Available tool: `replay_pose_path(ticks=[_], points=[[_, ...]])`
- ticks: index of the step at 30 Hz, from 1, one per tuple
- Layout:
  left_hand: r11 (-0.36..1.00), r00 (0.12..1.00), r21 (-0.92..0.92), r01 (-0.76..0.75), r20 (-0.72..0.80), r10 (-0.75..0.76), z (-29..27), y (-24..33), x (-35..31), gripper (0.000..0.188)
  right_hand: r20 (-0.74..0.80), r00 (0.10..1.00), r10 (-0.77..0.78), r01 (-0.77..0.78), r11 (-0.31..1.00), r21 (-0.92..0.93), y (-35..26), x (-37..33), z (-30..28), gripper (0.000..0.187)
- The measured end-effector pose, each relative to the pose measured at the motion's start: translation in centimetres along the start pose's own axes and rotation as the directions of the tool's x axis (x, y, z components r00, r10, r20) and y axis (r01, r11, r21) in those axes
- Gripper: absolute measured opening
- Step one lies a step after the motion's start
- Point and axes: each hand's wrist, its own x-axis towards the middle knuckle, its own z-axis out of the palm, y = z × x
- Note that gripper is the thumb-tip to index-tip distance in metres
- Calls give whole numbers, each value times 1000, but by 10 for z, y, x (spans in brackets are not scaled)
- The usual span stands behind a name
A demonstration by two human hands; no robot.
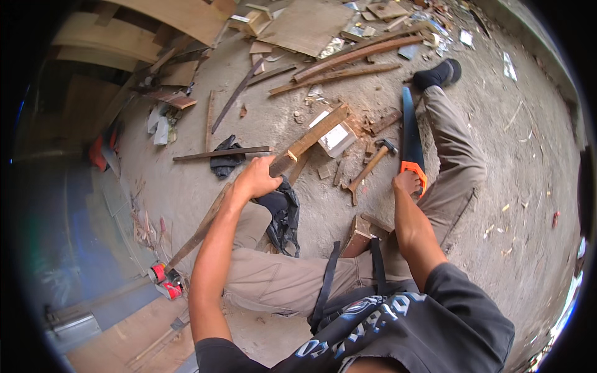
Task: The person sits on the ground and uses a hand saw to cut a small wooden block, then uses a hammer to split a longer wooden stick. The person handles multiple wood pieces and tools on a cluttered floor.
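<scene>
My left hand [256,178] is closed around a long wooden plank [319,129], which slants from the lower left up to the middle. The plank's far end lies across a white box-like block [339,140]. My right hand [407,181] grips the orange handle of a handsaw [411,133]. The saw's dark blade points away from me beside my outstretched right leg, apart from the plank. Between the block and the saw, a hammer [369,168] with a wooden handle lies on the ground among small wood offcuts.
Several long wood strips [354,65] and a flat board [305,28] lie farther off. Black plastic [286,217] is bunched by my left foot. Two red cans [166,281] stand at the lower left. A wooden piece [357,237] sits between my legs. Litter dots the concrete.
</scene>
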Motion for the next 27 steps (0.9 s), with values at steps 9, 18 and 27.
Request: replay_pose_path(ticks=[9,18,27], points=[[980,988,148,136,55,-146,-75,-21,2,39,32,829,-559,122,236,964,-21,-74,-152,38],[952,948,-82,296,149,-282,-103,-25,-7,19,-339,329,-881,293,-246,924,44,-192,-337,24],[943,949,-132,307,112,-293,-108,-44,-12,20,-240,368,-898,365,-98,926,36,-202,-347,18]])
